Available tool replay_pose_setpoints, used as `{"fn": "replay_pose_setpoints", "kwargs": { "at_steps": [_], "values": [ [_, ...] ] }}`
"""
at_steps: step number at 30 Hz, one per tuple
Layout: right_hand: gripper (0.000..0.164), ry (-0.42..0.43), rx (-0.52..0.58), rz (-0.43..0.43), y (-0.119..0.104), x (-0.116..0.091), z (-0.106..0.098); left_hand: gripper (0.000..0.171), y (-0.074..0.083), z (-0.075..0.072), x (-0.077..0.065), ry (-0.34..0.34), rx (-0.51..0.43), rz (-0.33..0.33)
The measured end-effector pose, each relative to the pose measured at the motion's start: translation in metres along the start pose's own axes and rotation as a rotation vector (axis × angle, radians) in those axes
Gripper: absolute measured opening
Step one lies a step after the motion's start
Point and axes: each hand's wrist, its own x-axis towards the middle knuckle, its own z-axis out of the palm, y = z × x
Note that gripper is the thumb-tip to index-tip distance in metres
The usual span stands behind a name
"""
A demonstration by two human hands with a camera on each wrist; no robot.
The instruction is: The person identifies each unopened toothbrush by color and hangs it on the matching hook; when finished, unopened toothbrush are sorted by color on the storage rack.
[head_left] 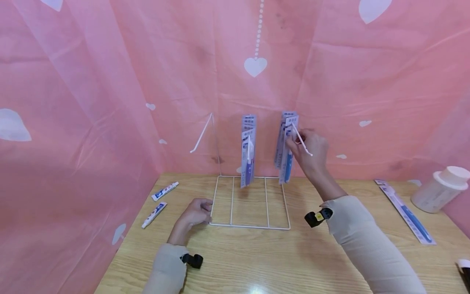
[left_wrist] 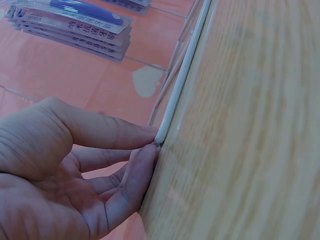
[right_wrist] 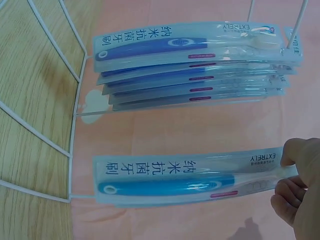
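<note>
A white wire display rack stands on the wooden table, with toothbrush packs hanging from its middle and right hooks. My left hand pinches the rack's front left corner between thumb and finger; the left wrist view shows the fingertips at the white wire. With thumb and fingers, my right hand holds the upper end of a packaged blue toothbrush at the right hook. Beside it, a stack of packaged purple toothbrushes hangs from the middle hook. The left hook carries nothing.
Two small toothpaste tubes lie left of the rack. On the right are another packaged blue toothbrush and a white bottle tilted beside the curtain. A dark object with a white end sits at the right edge. Pink curtain backs the table.
</note>
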Motion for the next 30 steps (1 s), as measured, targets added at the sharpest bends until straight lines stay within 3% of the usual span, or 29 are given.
{"fn": "replay_pose_setpoints", "kwargs": {
  "at_steps": [6,9,14,17,21,26,30],
  "values": [
    [0.025,0.001,0.034,-0.003,0.001,-0.003,0.002,0.063,0.001,-0.004,-0.003,0.008,0.012,0.003],
    [0.025,-0.070,0.073,0.012,0.006,-0.005,-0.005,0.063,0.001,-0.006,-0.005,0.011,0.004,0.006],
    [0.044,-0.196,0.018,0.109,0.035,-0.014,-0.033,0.064,-0.001,-0.007,-0.008,0.017,-0.013,-0.008],
    [0.048,-0.225,-0.054,0.178,0.067,-0.020,-0.053,0.065,-0.002,-0.008,-0.011,0.022,-0.006,-0.013],
    [0.053,-0.293,-0.162,0.251,0.127,-0.023,-0.078,0.065,-0.001,-0.010,-0.014,0.035,0.001,-0.013],
    [0.055,-0.459,-0.230,0.341,0.203,-0.040,-0.110,0.064,-0.002,-0.011,-0.017,0.020,0.002,-0.008],
    [0.057,-0.572,-0.236,0.432,0.242,-0.061,-0.125,0.064,-0.003,-0.015,-0.017,0.012,0.020,-0.011]
  ]
}}
